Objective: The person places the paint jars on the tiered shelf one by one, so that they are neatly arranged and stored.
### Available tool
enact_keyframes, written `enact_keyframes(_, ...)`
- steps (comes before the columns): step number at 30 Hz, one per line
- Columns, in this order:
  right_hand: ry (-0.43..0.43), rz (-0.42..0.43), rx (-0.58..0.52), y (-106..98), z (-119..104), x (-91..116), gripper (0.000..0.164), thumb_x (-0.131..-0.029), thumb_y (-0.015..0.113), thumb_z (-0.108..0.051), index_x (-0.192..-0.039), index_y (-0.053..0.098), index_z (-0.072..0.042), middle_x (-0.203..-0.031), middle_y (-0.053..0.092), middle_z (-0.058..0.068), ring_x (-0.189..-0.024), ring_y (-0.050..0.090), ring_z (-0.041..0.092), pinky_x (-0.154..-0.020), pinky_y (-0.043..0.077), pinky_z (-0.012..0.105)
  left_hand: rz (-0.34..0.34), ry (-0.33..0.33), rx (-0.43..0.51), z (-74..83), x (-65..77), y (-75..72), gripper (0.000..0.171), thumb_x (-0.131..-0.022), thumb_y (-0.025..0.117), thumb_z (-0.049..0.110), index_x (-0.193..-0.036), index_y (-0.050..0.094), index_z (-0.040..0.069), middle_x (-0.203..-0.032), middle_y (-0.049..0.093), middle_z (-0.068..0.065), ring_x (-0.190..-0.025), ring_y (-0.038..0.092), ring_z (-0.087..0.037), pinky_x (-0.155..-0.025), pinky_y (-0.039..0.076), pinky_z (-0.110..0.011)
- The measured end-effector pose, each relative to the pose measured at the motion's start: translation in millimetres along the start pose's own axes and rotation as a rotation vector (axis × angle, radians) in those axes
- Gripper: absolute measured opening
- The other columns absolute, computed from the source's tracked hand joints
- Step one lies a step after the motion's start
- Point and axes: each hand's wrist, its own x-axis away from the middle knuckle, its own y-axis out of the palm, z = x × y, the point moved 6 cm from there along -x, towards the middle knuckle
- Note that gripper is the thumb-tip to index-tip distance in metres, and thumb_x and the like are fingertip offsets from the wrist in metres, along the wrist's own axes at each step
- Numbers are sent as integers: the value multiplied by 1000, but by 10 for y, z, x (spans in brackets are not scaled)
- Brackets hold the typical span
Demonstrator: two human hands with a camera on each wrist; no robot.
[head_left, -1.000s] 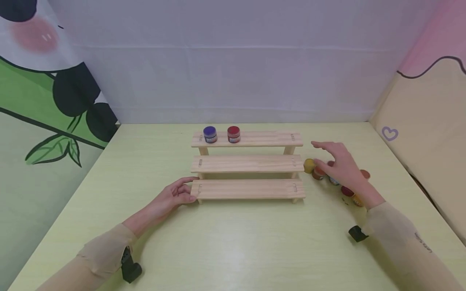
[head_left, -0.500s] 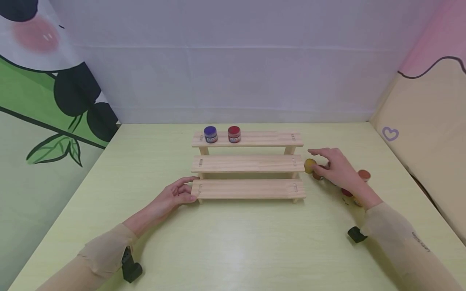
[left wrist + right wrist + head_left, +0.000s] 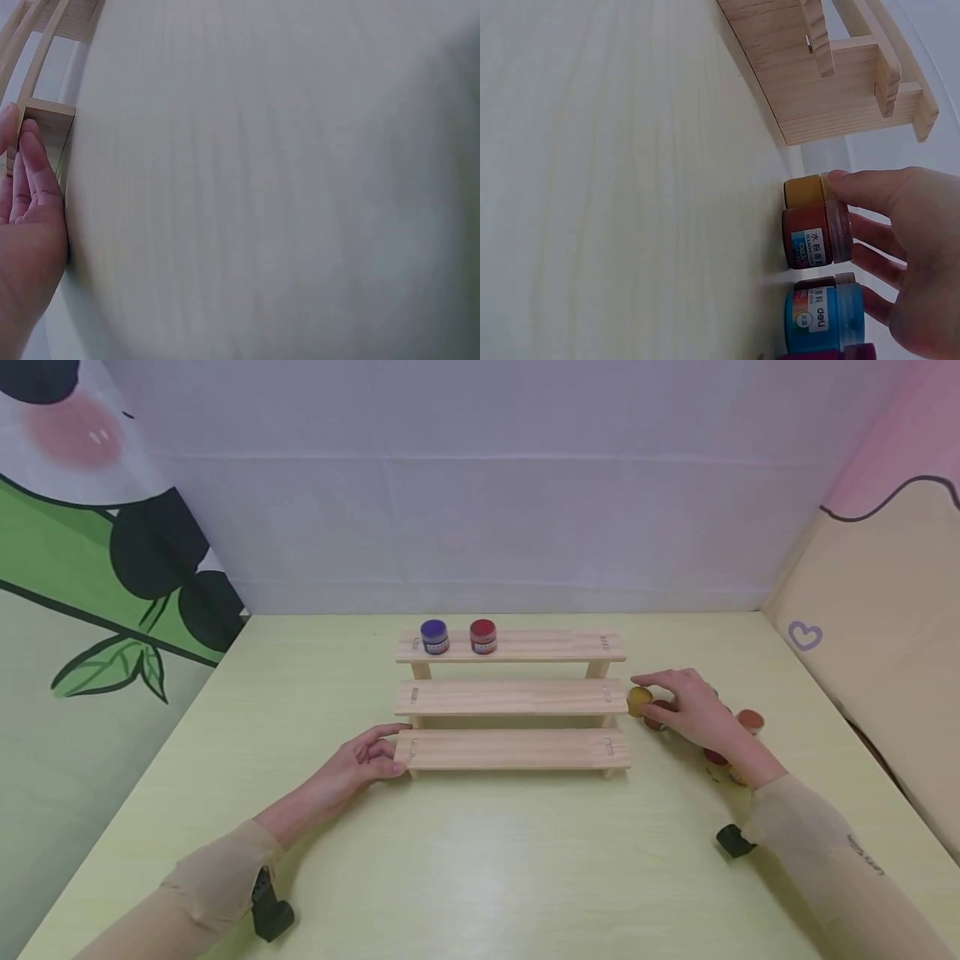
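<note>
A three-step wooden rack (image 3: 512, 749) stands mid-table. With thumb in front and fingers behind, my left hand (image 3: 360, 760) grips the left end of its lowest step; the left wrist view shows the fingers by the rack's wooden leg (image 3: 50, 114). Just right of the rack, a yellow paint jar (image 3: 638, 701) stands on the table. My right hand (image 3: 693, 710) has its thumb and index finger around that jar's lid, and the thumb touches it in the right wrist view. Beside it are a brown-red paint jar (image 3: 806, 238) and a blue paint jar (image 3: 814, 320).
On the top step sit a blue-lidded jar (image 3: 434, 637) and a red-lidded jar (image 3: 483, 637), towards the left. More jars lie partly hidden beneath my right hand and wrist, including an orange-lidded jar (image 3: 750, 721). A pale cloth backdrop (image 3: 510, 535) rises behind the table.
My right hand has lowered to the paint jars, and its thumb and index finger have drawn together around the yellow one. The left hand and the rack stay as they were.
</note>
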Motion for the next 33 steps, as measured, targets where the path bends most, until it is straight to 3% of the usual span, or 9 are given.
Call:
enact_keyframes(10, 18, -45, 0, -13, 30, -1, 45, -89, 72, -8, -133, 62, -8, -126, 66, 13, -111, 49, 34, -92, 37, 52, 4, -2, -13, 0, 2, -6, 68, -94, 67, 15, -152, 33, 11, -96, 66, 11, -96, 61, -5, -89, 48, -21)
enact_keyframes(17, 56, -53, 10, 3, 35, -17, 42, -87, 74, -11, -128, 63, -10, -119, 66, 11, -104, 49, 31, -86, 38, 44, 6, -2, -17, -7, -5, -8, 68, -93, 67, 15, -152, 33, 11, -97, 66, 10, -96, 61, -5, -89, 49, -21)
enact_keyframes(25, 52, -44, -1, 23, 67, -26, 40, -87, 75, -15, -125, 62, -11, -117, 67, 17, -98, 66, 30, -85, 48, 44, 5, 3, -17, -15, -10, -7, 67, -93, 67, 16, -151, 34, 11, -97, 66, 10, -96, 61, -6, -89, 49, -21)
enact_keyframes(33, 42, -25, 0, 15, 63, -37, 38, -88, 75, -17, -123, 63, -12, -116, 68, 18, -93, 69, 28, -83, 50, 44, 1, 12, 1, -24, -18, -5, 68, -93, 68, 14, -152, 33, 10, -96, 66, 10, -93, 63, -5, -87, 50, -21)
